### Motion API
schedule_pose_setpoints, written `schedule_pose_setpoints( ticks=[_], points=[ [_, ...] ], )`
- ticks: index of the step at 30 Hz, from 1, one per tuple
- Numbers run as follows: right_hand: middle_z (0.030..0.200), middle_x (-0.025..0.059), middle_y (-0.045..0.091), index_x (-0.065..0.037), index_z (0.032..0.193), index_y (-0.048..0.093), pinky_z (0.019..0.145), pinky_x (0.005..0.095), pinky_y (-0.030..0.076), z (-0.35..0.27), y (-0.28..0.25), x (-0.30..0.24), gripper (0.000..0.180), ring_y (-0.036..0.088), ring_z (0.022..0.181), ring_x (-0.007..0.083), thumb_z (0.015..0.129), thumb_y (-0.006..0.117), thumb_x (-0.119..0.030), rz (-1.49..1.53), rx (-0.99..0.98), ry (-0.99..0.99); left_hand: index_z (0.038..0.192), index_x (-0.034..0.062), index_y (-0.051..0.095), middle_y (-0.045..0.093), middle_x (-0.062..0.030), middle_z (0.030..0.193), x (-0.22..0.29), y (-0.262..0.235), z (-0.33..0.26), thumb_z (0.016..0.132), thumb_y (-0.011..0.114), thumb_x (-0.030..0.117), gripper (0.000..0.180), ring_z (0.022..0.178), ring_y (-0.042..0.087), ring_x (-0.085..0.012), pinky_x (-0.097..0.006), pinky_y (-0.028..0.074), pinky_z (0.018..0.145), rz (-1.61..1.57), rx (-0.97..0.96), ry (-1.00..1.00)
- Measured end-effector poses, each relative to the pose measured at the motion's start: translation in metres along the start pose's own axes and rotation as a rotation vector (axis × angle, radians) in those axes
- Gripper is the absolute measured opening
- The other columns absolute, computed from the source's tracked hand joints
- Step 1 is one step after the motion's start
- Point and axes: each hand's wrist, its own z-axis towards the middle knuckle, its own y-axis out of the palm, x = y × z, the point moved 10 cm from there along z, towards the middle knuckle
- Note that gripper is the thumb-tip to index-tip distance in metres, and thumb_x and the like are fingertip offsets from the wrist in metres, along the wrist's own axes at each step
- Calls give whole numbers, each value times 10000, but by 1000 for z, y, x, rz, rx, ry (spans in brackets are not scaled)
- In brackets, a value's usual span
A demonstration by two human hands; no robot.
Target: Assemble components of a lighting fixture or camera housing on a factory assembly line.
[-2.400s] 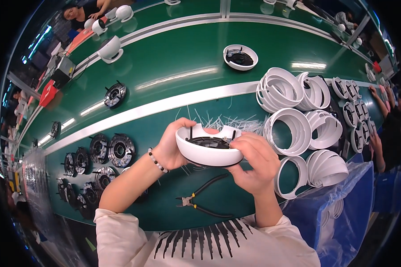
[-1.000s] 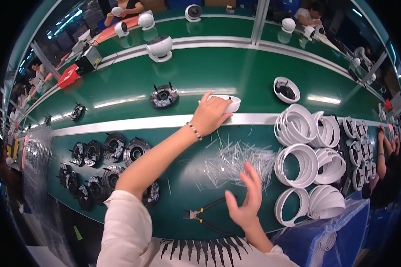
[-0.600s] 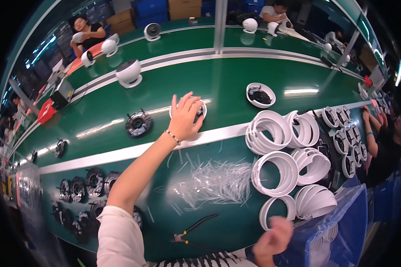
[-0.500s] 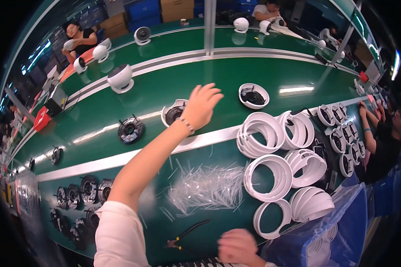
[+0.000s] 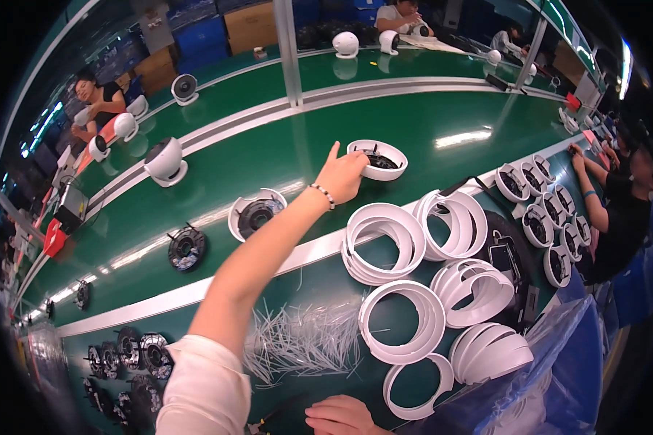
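Left hand (image 5: pixel 341 177) now stretched out, fingers loose, touching rim of white housing (image 5: pixel 377 159) on green belt (image 5: pixel 268 156); half a second earlier, it hovered near another unit. Right hand (image 5: pixel 345 417) low on desk (image 5: pixel 326 272), seems empty, partly cut off.

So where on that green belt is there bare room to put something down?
Bare belt lies beyond the white housing under the left hand, and between it and the domed unit. The near bench is crowded: stacked white rings, cable ties, black parts.

Plastic shells on a glossy belt

The white housing (image 5: pixel 378 159) and stacked rings (image 5: pixel 403 319) look like smooth, faintly shiny plastic; the green belt (image 5: pixel 428 119) is glossy (it mirrors the lamps), its rail (image 5: pixel 123 313) matt metal; the sleeve (image 5: pixel 203 391) soft cloth.
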Motion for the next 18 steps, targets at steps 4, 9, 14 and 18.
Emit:
schedule_pose_setpoints(
  ticks=[4,9,14,18],
  points=[
    [852,69,605,-61,819,619,561,272,490,-2,-2,5,260,599,652,209,578,601,35,15,97,55,991,50,431,576,-151,892,22,-88,-28,745,529,75,266,904,537,-327,-558,165,974,-221,-185,-141],
    [875,157,540,-33,769,537,673,356,462,2,-9,-8,203,551,763,301,575,565,18,-222,174,39,1102,10,374,556,-65,976,59,-159,-117,828,520,73,317,914,513,-100,-255,411,810,-1248,-409,-405],
    [1325,234,206,63,1275,205,983,395,238,19,-15,32,882,280,1206,296,661,703,-328,277,406,363,1180,23,331,497,-53,1058,131,-186,-203,830,522,71,402,982,463,-99,-255,369,850,-1502,-654,-478],
    [1032,140,529,99,1156,359,794,251,417,27,-5,18,624,533,905,159,710,699,-176,655,364,384,1161,20,334,503,-62,1035,140,-187,-242,819,503,27,382,971,466,-107,-276,365,854,-1485,-601,-586]
  ],
)
